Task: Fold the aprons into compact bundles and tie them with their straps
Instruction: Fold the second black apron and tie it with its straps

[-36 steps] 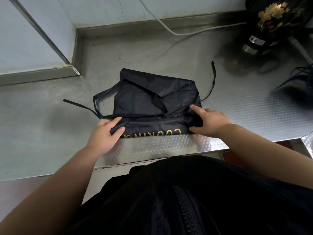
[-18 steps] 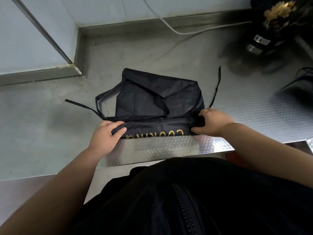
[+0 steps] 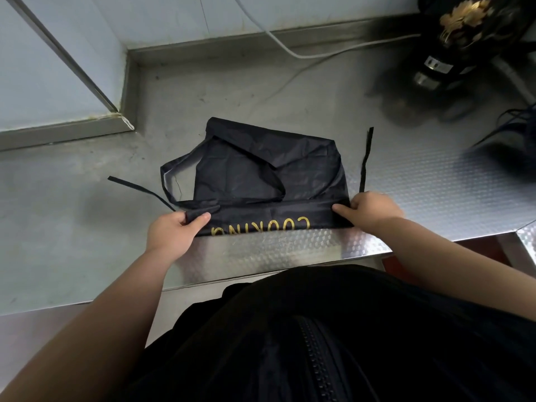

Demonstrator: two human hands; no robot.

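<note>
A: Where does the apron (image 3: pixel 261 169) lie?

B: Flat on the desk (image 3: pixel 435 184), near its front edge. The near hem is folded over into a band (image 3: pixel 319 216) bearing gold letters.

A: And the grips?

B: The left grip (image 3: pixel 171 232) pinches the band's left end; the right grip (image 3: pixel 374 208) curls round its right end. One strap (image 3: pixel 136 188) trails left, another (image 3: pixel 366 158) runs away on the right. A white cable (image 3: pixel 290 50) lies beyond.
</note>
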